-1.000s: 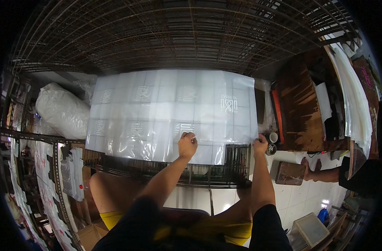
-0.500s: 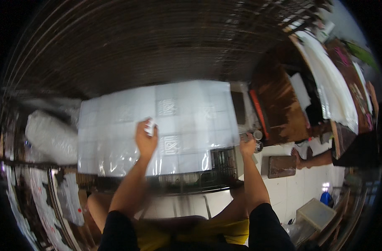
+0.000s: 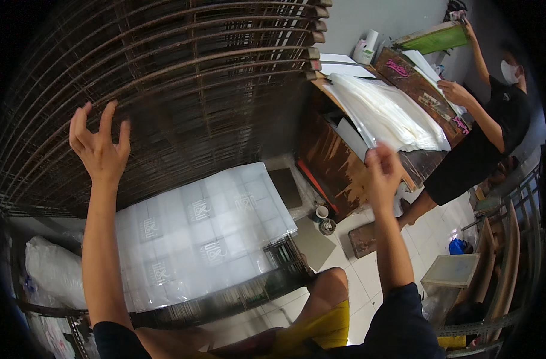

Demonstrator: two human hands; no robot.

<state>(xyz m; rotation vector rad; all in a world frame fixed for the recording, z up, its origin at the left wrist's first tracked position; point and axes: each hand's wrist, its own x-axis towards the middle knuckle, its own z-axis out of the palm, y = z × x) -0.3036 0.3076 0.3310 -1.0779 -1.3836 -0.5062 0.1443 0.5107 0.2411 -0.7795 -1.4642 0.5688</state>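
Left hand (image 3: 99, 146): raised in the upper left of the frame, thumb and fingers spread wide and slightly curled, with nothing seen in the grasp.
Wire rack (image 3: 171, 66): its layered bars fill the upper left, directly behind the left fingertips – whether they touch a bar, I cannot tell. The left hand is much the nearer of the two.
Bar direction: the long bars sweep in curves from lower left toward upper right, ending in capped tips near the top middle.
Printed plastic sheets (image 3: 186, 242): spread flat in the lower left-centre, below and to the right of the left hand; their long axis climbs from lower left to upper right. The left forearm passes across their left end.
Wire shelf (image 3: 282, 254): beneath the sheets, its grid bare at their lower-right corner.
Right hand (image 3: 383, 170): right of centre, blurred, fingers drawn narrowly together; I cannot tell whether they pinch anything.
Clear plastic stack (image 3: 392, 113): on the wooden bench (image 3: 330, 167), just above the right fingertips in the frame; contact is unclear.
Co-worker (image 3: 464, 167): upper right, beyond the stack.
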